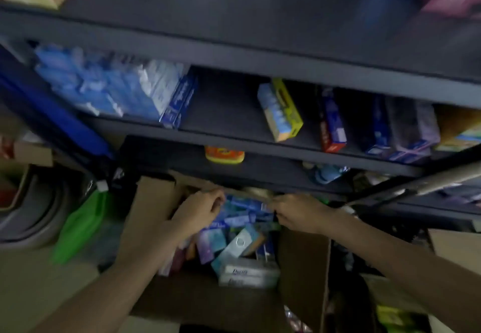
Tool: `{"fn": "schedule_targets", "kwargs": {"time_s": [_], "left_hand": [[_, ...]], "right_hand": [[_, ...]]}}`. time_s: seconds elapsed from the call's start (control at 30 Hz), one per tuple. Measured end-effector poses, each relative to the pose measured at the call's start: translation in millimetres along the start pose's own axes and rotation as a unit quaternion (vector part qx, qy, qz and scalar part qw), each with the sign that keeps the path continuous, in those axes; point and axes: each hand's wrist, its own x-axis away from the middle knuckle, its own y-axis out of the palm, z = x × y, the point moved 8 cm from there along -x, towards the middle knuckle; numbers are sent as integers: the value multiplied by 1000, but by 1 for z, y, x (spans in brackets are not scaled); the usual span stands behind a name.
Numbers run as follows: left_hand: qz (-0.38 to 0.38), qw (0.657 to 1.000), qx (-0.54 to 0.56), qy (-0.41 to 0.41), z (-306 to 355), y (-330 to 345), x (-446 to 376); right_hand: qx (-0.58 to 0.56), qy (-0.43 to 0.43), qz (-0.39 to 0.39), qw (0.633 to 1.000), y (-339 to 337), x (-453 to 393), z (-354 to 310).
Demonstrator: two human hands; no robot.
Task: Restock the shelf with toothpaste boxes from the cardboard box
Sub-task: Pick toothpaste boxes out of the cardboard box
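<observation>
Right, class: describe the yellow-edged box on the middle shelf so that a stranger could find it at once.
Start at the dark shelving unit and take the shelf with the big stack of blue toothpaste boxes at its left end. Across a bare gap to the right stands the yellow-edged box, alone. It has a pale blue face and yellow sides, unlike the red and dark blue boxes further right.

The whole picture was smeared by motion, so print on the blue boxes [242, 210] between the left hand [200, 210] and the right hand [296, 213] could not be read. Both hands' fingertips curled out of sight among those boxes; whether they gripped any could not be told. The cardboard box [302, 262] below the hands was cut off by the bottom edge. Above the hands, the stacked blue boxes on the shelf [221, 103] blurred together uncountably. Left of the left hand, a green shape [78, 223] stayed unidentifiable.
</observation>
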Motion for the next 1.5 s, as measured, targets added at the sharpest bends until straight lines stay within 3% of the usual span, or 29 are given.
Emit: {"fn": "schedule_targets", "kwargs": {"time_s": [0.2, 0.33, 0.53, 0.63, 0.73, 0.87, 0.93, 0.97, 1.03, 1.1, 1.17, 1.33, 1.5], "left_hand": [[-109, 986, -10, -123, -98, 93, 32], [-167, 976, -6, -143, -129, 142, 42], [-191, 968, 19, -162, -150, 174, 37], [-177, 966, 51, -179, -156, 180, 34], [-167, 966, 62, -187, -161, 186, 35], [-171, 967, 66, -177, -153, 189, 44], [-163, 970, 70, -167, -148, 183, 47], [-154, 971, 75, -163, -146, 177, 47], [-142, 972, 92, -165, -144, 163, 48], [-137, 970, 107, -167, -141, 145, 50], [-135, 969, 137, -153, -129, 116, 50], [-159, 971, 160, -75, -75, 20, 42], [-105, 978, 177, 24, -5, -110, 36]], "right_hand": [[-75, 72, -116, 988, 152, -74, 10], [-171, 167, -152, 959, 226, -103, 11], [-281, 339, -129, 889, 283, -126, 32], [-342, 373, -117, 855, 296, -137, 36], [-408, 411, -56, 813, 295, -141, 37], [-414, 437, -9, 799, 281, -138, 31], [-431, 429, -27, 794, 269, -136, 17], [-421, 410, -43, 808, 260, -136, 9], [-359, 351, -79, 861, 237, -133, -12], [-281, 269, -63, 919, 197, -130, -35], [-260, 215, -27, 941, 145, -118, -53], [-292, 82, 77, 950, -31, -62, -91], [-322, 46, 202, 924, -180, -4, -105]]}}
